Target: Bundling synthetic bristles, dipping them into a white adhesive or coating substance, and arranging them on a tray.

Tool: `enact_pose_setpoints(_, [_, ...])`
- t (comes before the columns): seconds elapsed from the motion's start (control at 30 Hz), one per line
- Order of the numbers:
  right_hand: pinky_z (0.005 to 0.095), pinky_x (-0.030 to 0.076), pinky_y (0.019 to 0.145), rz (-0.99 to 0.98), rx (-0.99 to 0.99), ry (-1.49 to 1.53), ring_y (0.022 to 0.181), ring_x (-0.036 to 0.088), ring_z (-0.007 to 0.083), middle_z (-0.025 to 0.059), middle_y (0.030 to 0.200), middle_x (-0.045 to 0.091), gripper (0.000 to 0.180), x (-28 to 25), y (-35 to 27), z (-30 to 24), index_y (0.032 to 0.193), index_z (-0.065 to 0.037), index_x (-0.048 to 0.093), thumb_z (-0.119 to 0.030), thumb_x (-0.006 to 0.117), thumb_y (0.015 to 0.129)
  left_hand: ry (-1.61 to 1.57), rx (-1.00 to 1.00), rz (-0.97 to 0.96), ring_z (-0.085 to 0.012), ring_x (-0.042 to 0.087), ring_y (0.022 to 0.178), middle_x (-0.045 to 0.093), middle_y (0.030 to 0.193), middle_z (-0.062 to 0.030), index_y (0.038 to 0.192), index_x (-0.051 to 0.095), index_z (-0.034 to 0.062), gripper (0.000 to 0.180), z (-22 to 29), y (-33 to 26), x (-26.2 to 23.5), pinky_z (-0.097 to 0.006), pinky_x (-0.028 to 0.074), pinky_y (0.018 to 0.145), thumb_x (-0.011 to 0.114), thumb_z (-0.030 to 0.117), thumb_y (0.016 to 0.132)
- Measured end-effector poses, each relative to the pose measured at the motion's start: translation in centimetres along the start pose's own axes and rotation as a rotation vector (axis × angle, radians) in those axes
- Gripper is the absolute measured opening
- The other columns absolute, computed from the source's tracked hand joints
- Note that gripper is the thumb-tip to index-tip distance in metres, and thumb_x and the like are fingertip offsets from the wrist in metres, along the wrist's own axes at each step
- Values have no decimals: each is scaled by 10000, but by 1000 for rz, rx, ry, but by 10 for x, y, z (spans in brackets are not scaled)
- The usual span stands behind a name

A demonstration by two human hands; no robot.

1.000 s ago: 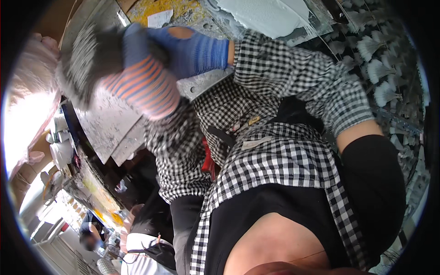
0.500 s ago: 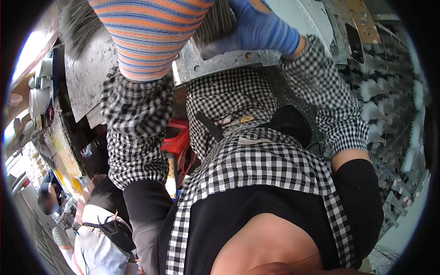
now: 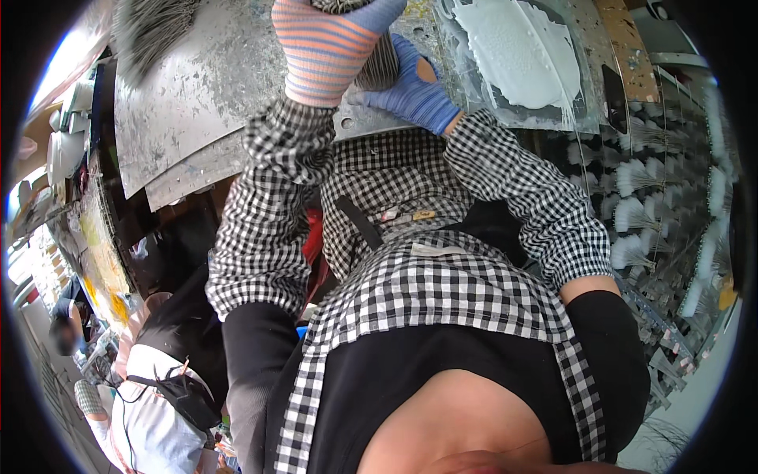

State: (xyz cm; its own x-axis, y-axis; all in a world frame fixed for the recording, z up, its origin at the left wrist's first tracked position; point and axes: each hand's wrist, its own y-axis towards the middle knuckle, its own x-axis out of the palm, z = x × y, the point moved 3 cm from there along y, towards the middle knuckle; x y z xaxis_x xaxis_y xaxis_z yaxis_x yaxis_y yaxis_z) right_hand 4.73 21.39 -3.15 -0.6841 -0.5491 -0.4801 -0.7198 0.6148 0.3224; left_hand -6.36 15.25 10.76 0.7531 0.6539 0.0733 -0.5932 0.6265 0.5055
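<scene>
Grip closed, left hand [image 3: 335, 47] (striped glove) and right hand [image 3: 410, 87] clutching grey bristle bundle [image 3: 379, 67]

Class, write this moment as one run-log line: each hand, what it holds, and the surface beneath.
left hand: striped glove, on bristle bundle | right hand: blue glove, gripping the bundle | surface: paint-spattered metal sheet

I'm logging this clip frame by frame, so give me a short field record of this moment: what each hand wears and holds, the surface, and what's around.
left hand: orange-striped glove, gripping a bundle of grey bristles
right hand: blue glove with a hole, on the same bundle from the other side
surface: scuffed grey metal sheet
on the sheet: another grey bristle bundle at upper left
right side: white paste patch; rows of white tufts
clothing: checked sleeves, black apron
</scene>
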Motion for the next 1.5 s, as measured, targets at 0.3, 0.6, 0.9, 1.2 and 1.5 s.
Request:
enact_pose_setpoints(0.3, [398,541,941,-118,-77,57,1112,642,254,141,1203,633,915,1,15,-2,1282,-25,533,-459,954,595,47,132,-12,-83,631,828,680,918,-35,956,640,49,238,-5,-11,6,-250,536,770,798,20,780])
enact_pose_setpoints(0.6, [378,534,971,20,-670,-601,1059,632,206,68,1127,670,488,-13,52,60,1283,-95,614,-445,666,947,110,444,-339,-189,667,864,677,946,-75,992,674,40,227,48,33,3,-315,555,821,756,104,790])
enact_pose_setpoints(0.9, [315,503,1040,-61,-525,-554,1277,550,208,109,1386,554,665,-10,22,8,1362,-86,529,-504,708,876,899,783,-809,-295,664,817,647,902,-101,968,685,48,179,45,14,13,-391,560,715,654,166,837])
enact_pose_setpoints(1.2, [399,529,986,-188,-395,-390,1207,578,245,107,1350,551,710,14,13,45,1405,-124,466,-535,700,875,961,639,-743,-289,646,940,664,975,-73,1089,686,69,283,67,18,-3,-379,543,816,665,129,813])
enact_pose_setpoints(1.5, [342,592,846,-142,60,15,955,707,194,94,1047,723,551,-26,54,-23,1171,-45,636,-384,817,775,720,590,-719,-344,650,875,668,911,-142,1008,694,6,240,56,41,8,-414,555,775,653,130,806])
